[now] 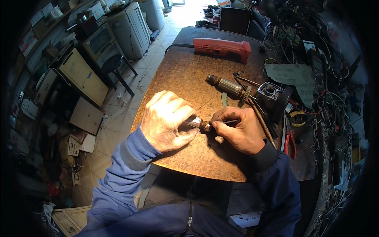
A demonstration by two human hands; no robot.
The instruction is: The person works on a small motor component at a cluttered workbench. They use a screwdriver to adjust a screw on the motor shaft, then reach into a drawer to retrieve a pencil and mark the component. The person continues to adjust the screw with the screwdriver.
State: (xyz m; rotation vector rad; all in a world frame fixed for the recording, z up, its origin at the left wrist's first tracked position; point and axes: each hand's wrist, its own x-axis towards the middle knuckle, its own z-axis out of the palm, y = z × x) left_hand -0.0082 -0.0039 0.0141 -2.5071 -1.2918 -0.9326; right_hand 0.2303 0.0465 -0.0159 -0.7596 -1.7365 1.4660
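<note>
1. Left hand (167, 121) grips a motor rotor (193, 122) above the table (189, 158).
2. Red tool body (221, 47) and second rotor (230, 86) lie beyond, already separate.
3. Right hand (244, 130) pinches a thin rod (230, 122) by the rotor's tip, work seemingly unfinished.
4. Metal housing (269, 90), apparently unassembled.

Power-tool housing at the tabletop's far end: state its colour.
The power-tool housing is red, seen best in the head view.

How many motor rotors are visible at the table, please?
2: one rotor in the left hand; another rotor lying on the table beyond the right hand. The clutter at right may hide more.
</note>
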